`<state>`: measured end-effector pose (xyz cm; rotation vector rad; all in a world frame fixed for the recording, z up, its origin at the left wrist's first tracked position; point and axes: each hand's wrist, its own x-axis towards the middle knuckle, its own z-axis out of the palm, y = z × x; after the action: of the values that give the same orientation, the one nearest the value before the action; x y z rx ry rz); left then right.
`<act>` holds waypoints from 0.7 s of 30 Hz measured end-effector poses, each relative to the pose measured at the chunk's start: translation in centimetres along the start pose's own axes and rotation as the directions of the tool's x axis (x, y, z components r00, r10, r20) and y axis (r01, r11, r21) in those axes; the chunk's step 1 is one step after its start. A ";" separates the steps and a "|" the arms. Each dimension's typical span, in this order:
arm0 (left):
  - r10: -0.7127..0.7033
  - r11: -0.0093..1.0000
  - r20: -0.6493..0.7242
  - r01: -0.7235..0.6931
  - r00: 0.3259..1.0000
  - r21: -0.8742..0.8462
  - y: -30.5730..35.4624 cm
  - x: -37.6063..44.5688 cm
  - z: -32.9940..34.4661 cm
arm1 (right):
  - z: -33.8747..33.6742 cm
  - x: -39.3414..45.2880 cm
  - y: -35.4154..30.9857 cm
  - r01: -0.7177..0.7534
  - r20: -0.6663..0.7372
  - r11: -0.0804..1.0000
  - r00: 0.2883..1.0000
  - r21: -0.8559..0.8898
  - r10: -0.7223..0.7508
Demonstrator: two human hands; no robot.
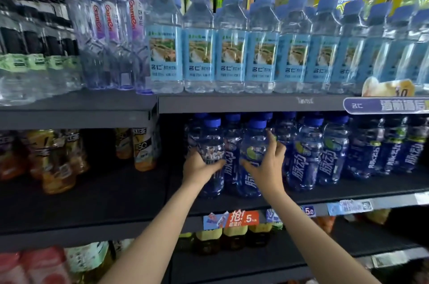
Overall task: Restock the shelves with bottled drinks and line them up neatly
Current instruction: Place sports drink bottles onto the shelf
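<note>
left hand (199, 165) and right hand (267, 163) each hold a blue bottle (212, 156) at frame centre on the middle shelf (348, 193), grip wrapped round, seemingly to align the row.

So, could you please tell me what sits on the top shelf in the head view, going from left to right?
Black-capped bottles with green labels → clear bottles with white caps → light-blue-labelled water bottles → purple shelf tag.
</note>
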<state>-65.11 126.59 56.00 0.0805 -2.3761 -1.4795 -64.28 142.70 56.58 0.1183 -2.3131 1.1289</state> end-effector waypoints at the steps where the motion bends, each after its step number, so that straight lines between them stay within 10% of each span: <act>1: -0.005 1.000 -0.016 0.005 1.000 0.008 -0.1 0.1 0.3 | 0.3 -0.7 0.8 -0.037 0.030 0.996 0.999 -0.078 0.039; 21: -0.157 0.966 -0.319 0.212 0.935 0.145 0.0 -1.7 3.2 | 1.9 1.9 2.8 -0.170 0.266 0.952 0.934 -0.255 0.238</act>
<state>-64.54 129.72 54.33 0.5517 -2.2848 -1.2218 -67.62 143.36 54.72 -0.0486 -2.7597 0.9860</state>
